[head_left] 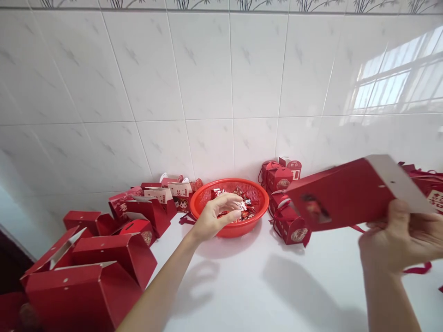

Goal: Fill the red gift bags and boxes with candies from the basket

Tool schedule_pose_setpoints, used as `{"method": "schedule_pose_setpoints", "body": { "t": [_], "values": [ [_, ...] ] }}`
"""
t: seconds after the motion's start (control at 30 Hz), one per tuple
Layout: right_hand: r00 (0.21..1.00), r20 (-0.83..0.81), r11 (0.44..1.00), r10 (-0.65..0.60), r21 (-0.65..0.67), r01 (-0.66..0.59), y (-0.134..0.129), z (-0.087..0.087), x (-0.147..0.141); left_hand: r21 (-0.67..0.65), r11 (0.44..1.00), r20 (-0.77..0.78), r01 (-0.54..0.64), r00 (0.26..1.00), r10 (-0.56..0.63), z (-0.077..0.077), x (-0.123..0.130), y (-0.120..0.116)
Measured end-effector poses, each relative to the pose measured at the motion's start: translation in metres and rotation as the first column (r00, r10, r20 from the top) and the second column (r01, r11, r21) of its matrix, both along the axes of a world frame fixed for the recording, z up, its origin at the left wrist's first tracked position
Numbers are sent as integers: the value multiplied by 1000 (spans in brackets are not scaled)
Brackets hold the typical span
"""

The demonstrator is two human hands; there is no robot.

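Observation:
My left hand (219,214) hovers over the near side of an orange-red plastic basket (198,210). Its fingers are curved, with a gap between thumb and fingertips. Wrapped candies (247,214) lie in the basket, some showing through that gap. On the right, my right hand (401,237) grips a red cardboard gift box (353,198) by its pale-edged end, thumb on the near face. The box is raised above the table and tilted. A small opening shows in its side; what is inside is blurred.
Several open red boxes (69,295) stand at the left, smaller patterned boxes (162,196) behind them. Ribboned red candy boxes (292,226) are right of the basket, with more (434,191) at the far right. A tiled wall (207,69) backs the white table (242,286).

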State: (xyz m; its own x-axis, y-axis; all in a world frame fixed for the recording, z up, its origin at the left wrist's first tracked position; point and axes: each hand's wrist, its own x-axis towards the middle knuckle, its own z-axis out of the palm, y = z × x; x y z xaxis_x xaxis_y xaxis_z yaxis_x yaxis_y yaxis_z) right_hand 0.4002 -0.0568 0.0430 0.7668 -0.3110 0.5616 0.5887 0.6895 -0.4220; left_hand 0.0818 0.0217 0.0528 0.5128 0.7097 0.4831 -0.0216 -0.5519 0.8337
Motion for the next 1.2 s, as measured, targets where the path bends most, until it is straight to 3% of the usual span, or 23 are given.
{"method": "schedule_pose_setpoints", "body": {
  "t": [0.07,0.13,0.23,0.33,0.37,0.43,0.57,0.73,0.87,0.97,1.03,1.07,1.2],
  "values": [
    [996,-20,995,-87,-40,86,2,0,19,-14,1000,-15,2,1000,-2,-1,0,1],
    [996,-34,955,-86,-287,73,9,-10,32,-20,1000,-26,-1,1000,1,-4,2,3],
    [994,-50,771,-96,-636,42,22,-29,43,-2,1000,-54,-12,998,12,-7,7,5],
    [994,-104,549,-25,-832,-73,30,-42,45,5,1000,-91,-7,996,8,-8,10,4],
    [994,-112,501,3,-860,-99,32,-43,44,3,1000,-103,-3,995,3,-8,11,3],
    [994,-106,461,33,-881,-109,32,-43,41,9,1000,-123,7,992,-6,-4,12,3],
    [998,-52,532,30,-844,-60,28,-39,34,49,998,-245,46,969,-33,19,13,8],
    [997,62,719,-40,-691,72,24,-39,26,107,986,-556,127,830,-47,75,17,22],
    [997,78,822,23,-569,26,23,-41,21,179,983,-836,43,534,129,116,9,25],
    [995,28,838,100,-542,-68,23,-41,18,156,983,-968,-95,182,171,130,-20,17],
    [992,-4,846,122,-523,-106,22,-38,16,135,949,-991,-286,-44,128,132,-48,7],
    [990,-14,845,138,-519,-125,22,-37,14,123,914,-991,-386,-104,89,132,-64,2],
    [979,-16,837,202,-517,-181,20,-32,2,119,820,-989,-560,-143,45,125,-115,-17]
  ]
}}
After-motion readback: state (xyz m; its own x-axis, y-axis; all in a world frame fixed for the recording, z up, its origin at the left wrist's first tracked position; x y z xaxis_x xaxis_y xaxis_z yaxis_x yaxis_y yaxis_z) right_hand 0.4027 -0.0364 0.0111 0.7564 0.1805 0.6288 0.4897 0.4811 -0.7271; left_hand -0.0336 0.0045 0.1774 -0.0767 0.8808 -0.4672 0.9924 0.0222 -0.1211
